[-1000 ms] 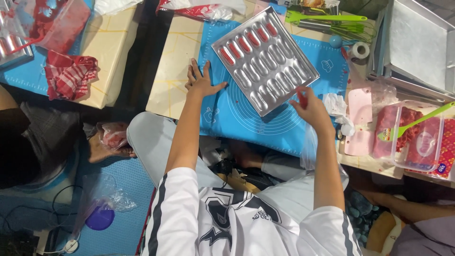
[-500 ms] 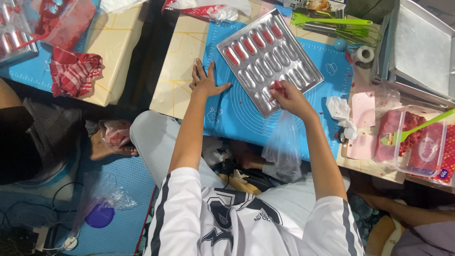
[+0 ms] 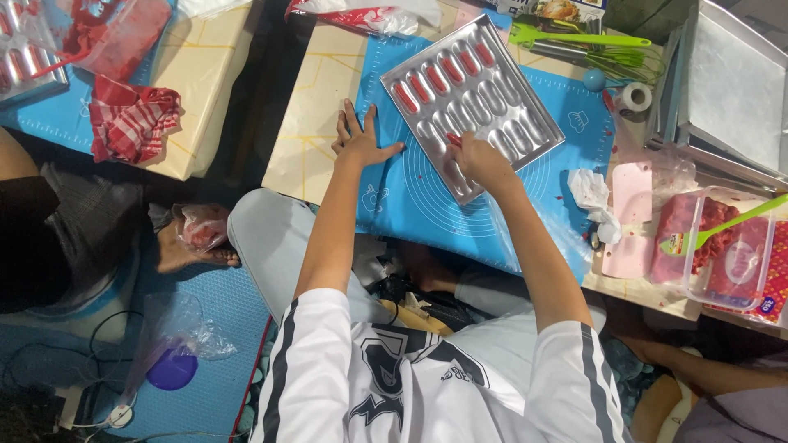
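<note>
My left hand [image 3: 361, 143] lies flat on the blue mat [image 3: 427, 205], fingers spread, just beside the metal mould tray [image 3: 509, 123] — my right hand [image 3: 480, 160] rests on the tray's near edge, fingers pinching a red piece [image 3: 454, 139].

We see a printed cardboard box [image 3: 558, 8] at the top edge, a red-and-white plastic packet [image 3: 361, 16] beside it, a colourful wrapper [image 3: 771, 287] far right.
</note>
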